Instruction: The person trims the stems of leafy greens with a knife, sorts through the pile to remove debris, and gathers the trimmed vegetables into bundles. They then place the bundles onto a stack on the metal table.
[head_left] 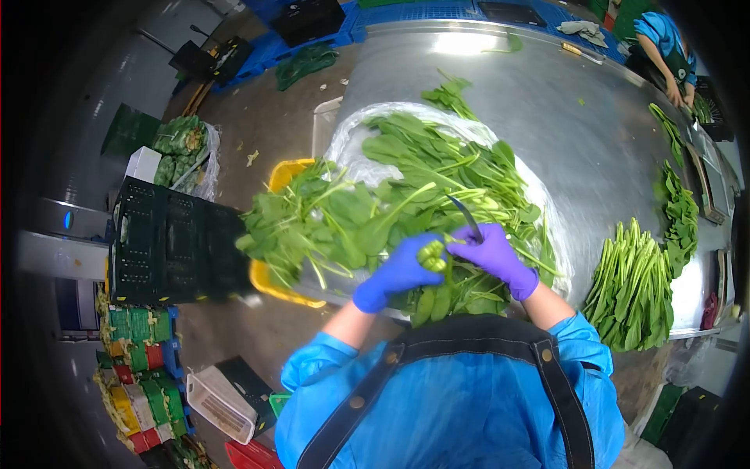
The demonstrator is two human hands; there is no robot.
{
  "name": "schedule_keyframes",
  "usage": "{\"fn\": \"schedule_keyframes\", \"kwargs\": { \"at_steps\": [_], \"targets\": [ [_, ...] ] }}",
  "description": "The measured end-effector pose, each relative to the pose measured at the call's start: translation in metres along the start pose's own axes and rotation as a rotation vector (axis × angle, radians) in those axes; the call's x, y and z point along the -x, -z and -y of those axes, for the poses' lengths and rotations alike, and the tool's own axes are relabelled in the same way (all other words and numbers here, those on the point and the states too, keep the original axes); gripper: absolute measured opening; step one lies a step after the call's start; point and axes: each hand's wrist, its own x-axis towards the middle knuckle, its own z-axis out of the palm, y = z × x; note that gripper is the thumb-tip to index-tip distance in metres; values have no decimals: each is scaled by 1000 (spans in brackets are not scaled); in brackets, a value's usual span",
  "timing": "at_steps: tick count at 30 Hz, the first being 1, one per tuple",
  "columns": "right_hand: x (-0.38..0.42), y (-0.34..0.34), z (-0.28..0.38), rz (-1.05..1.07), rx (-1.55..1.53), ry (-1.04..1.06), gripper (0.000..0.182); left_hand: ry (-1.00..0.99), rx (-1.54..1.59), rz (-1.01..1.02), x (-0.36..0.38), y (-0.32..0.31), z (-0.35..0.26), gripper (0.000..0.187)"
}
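Note:
My left hand (402, 270), in a blue-purple glove, is closed round a small bunch of leafy greens (432, 255), its pale stem ends facing right and the leaves hanging below. In my right hand (496, 256), gloved in purple, is a small knife (466, 216) with a dark curved blade pointing up and left. The right fingertips are at the stem ends, close to the left hand. Around and beyond both hands lies a loose pile of leafy greens (422, 152) on a clear plastic bag (539, 195). More greens (312, 223) spill over a yellow crate (293, 291) at the left.
A metal table (539, 102) carries the pile. Sorted greens (633, 289) lie at its right edge. Another knife with a pale handle (574, 51) is at the far side. A co-worker (668, 59) stands at the far right corner. Dark crates (176, 242) stand left.

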Motion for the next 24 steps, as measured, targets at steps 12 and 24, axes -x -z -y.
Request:
{"fn": "schedule_keyframes", "kwargs": {
  "at_steps": [12,24],
  "targets": [
    [-53,36,-33,120,550,117,24,135,180,-168,-15,23,36,55],
    [-23,-14,-61,186,-64,-265,26,279,465,-229,-51,9,73,31]
  ]
}}
